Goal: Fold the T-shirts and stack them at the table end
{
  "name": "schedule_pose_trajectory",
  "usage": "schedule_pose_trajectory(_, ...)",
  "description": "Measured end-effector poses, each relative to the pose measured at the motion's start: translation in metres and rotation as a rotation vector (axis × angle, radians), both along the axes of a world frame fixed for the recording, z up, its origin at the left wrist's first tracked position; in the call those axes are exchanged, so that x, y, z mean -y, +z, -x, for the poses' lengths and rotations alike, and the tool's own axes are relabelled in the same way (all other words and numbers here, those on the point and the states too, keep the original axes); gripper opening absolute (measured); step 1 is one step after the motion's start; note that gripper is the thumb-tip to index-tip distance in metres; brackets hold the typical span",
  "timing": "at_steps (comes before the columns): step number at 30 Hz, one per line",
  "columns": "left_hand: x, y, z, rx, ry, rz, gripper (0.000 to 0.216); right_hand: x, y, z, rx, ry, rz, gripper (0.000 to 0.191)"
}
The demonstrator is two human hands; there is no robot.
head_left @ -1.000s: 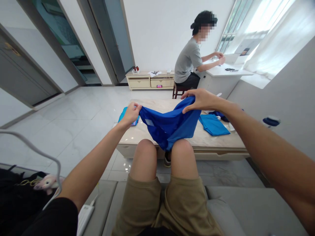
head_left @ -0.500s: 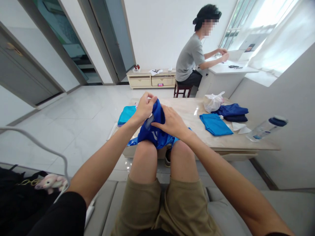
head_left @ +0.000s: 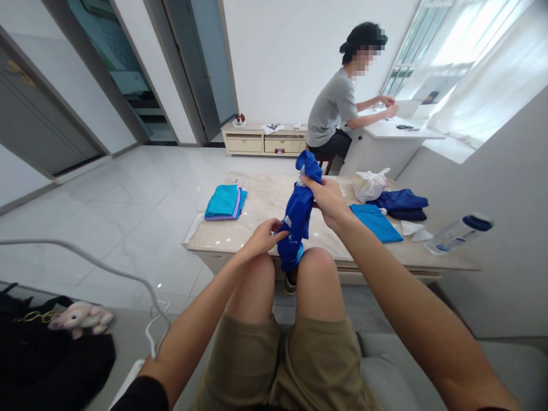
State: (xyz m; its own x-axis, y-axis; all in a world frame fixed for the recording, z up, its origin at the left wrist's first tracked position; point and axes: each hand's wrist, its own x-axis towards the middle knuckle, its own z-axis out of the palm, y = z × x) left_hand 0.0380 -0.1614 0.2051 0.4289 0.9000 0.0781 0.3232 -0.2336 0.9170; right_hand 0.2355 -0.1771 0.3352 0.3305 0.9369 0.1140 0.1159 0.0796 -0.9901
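Note:
A dark blue garment (head_left: 298, 210) with small white print hangs bunched lengthwise between my knees and the table; its exact kind is hard to tell. High on it, my right hand (head_left: 329, 200) is closed around the cloth, the top end folding over above the thumb. Lower down, my left hand (head_left: 266, 237) pinches the garment's left side between thumb and fingers. A lighter blue patch shows at its bottom end.
On the marble-topped table (head_left: 257, 197) lie a folded teal and purple pile (head_left: 222, 201), a folded blue cloth (head_left: 379, 222), navy clothing (head_left: 400, 202), a plastic bag (head_left: 370, 185) and a water bottle (head_left: 460, 233). Another person (head_left: 331, 108) sits at a white desk beyond.
The garment has gone from bunched over my left knee to hanging upright, further right. My right hand has moved up and right with it; my left hand has dropped to its lower side.

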Motion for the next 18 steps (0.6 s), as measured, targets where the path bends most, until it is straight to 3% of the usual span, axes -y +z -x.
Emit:
schedule_pose_trajectory(2, -0.007, 0.003, -0.003, 0.021, 0.002, -0.026, 0.045, 0.004, 0.005, -0.009, -0.096, 0.006, 0.085, 0.032)
schedule_pose_trajectory(5, -0.015, 0.013, -0.013, 0.13, 0.045, -0.048, 0.075, 0.011, 0.013, -0.022, -0.102, 0.104, 0.093, 0.039)
schedule_pose_trajectory(9, -0.013, 0.019, -0.03, 0.206, -0.195, 0.131, 0.054, 0.017, 0.019, -0.039, 0.043, 0.103, 0.023, 0.042)
schedule_pose_trajectory(13, -0.014, 0.03, -0.02, 0.236, -0.096, 0.195, 0.052, 0.014, 0.022, -0.066, 0.37, 0.079, -0.012, 0.035)
schedule_pose_trajectory(15, -0.021, 0.05, -0.005, 0.291, -0.024, 0.217, 0.053, 0.011, 0.026, -0.081, 0.502, 0.073, -0.042, 0.034)
schedule_pose_trajectory(18, -0.035, 0.103, 0.021, 0.354, 0.066, 0.075, 0.049, 0.008, 0.045, -0.098, 0.6, 0.042, -0.148, 0.032)
